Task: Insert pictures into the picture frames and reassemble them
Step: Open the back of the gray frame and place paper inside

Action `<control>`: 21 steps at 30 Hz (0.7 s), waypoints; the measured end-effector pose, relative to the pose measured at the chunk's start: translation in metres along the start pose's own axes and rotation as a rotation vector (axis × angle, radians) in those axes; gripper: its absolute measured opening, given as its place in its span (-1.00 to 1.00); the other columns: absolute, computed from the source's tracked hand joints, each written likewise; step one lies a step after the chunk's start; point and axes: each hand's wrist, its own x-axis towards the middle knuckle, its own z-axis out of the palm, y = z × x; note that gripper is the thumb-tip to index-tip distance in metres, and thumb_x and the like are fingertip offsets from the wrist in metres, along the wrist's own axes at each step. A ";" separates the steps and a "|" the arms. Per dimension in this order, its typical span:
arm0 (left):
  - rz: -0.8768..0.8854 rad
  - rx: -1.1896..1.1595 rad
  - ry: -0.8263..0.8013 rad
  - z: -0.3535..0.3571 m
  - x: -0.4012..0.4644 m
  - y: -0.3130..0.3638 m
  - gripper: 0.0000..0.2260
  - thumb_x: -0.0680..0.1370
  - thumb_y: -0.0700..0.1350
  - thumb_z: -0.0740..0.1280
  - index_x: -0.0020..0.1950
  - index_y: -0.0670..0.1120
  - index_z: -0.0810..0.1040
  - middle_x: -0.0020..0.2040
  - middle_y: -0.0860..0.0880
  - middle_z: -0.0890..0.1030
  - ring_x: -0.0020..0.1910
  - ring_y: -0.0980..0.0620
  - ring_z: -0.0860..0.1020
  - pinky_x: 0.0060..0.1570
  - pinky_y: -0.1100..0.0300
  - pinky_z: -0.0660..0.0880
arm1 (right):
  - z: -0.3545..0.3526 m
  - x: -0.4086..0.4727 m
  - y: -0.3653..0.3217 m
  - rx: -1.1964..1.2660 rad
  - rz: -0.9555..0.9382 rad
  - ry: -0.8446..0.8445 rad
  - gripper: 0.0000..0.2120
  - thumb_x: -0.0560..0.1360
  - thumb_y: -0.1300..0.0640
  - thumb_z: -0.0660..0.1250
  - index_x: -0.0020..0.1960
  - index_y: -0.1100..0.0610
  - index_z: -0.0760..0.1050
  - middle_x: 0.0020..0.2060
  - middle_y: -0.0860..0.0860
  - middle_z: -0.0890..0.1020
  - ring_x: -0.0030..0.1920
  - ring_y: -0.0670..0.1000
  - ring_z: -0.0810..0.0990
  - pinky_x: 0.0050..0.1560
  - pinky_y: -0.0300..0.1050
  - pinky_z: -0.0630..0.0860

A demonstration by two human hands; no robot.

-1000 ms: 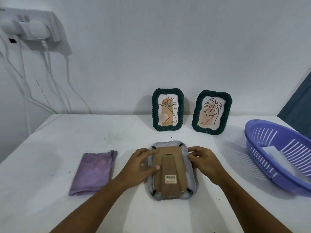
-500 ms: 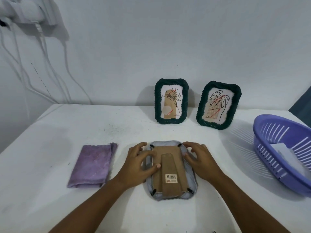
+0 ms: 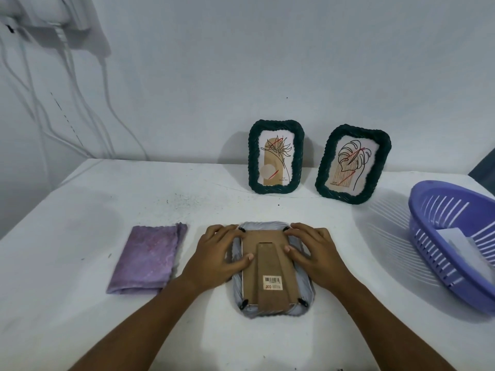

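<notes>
The grey frame (image 3: 273,266) lies face down on the white tabletop (image 3: 80,317) right in front of you, its brown cardboard backing (image 3: 270,279) up, with the fold-out stand and a barcode sticker showing. Small black clips sit at its four corners. Your left hand (image 3: 217,255) rests on the frame's left edge — fingers spread and fairly flat, the thumb pressing on the backing beside the stand. Your right hand (image 3: 313,253) mirrors it on the right edge, fingertips at the upper right clip and thumb on the backing; neither hand is curled around anything.

Just left of the frame lies a folded purple cloth (image 3: 147,258). Farther back, two dark green woven frames stand leaning at the wall — the left one (image 3: 276,156) upright with a flower drawing, the right one (image 3: 353,163) tilted with a leaf drawing. At the right edge sits a purple slotted basket (image 3: 439,231) holding white paper (image 3: 455,236).
</notes>
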 end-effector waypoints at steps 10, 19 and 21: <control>-0.010 0.059 -0.014 0.001 0.001 -0.002 -0.48 0.42 0.33 0.22 0.28 0.08 0.45 0.26 0.15 0.47 0.23 0.15 0.27 0.25 0.16 0.28 | -0.001 0.004 -0.003 -0.080 0.049 -0.082 -0.35 0.37 -0.40 -0.09 0.39 -0.23 0.28 0.36 -0.19 0.33 0.25 -0.10 0.17 0.26 -0.18 0.16; -0.065 0.098 -0.092 0.000 0.005 0.001 -0.36 0.36 0.38 0.12 0.37 0.12 0.38 0.35 0.13 0.37 0.32 0.10 0.20 0.32 0.10 0.21 | -0.005 0.008 -0.009 -0.113 0.098 -0.166 -0.40 0.42 -0.32 -0.02 0.43 -0.21 0.19 0.41 -0.16 0.26 0.35 0.00 0.14 0.34 -0.03 0.16; -0.075 0.109 -0.114 -0.001 0.006 0.002 -0.34 0.35 0.39 0.10 0.39 0.14 0.35 0.35 0.14 0.35 0.33 0.11 0.18 0.32 0.09 0.21 | -0.006 0.009 -0.010 -0.117 0.105 -0.177 -0.40 0.42 -0.30 -0.01 0.43 -0.20 0.19 0.42 -0.16 0.25 0.36 0.00 0.14 0.35 -0.02 0.15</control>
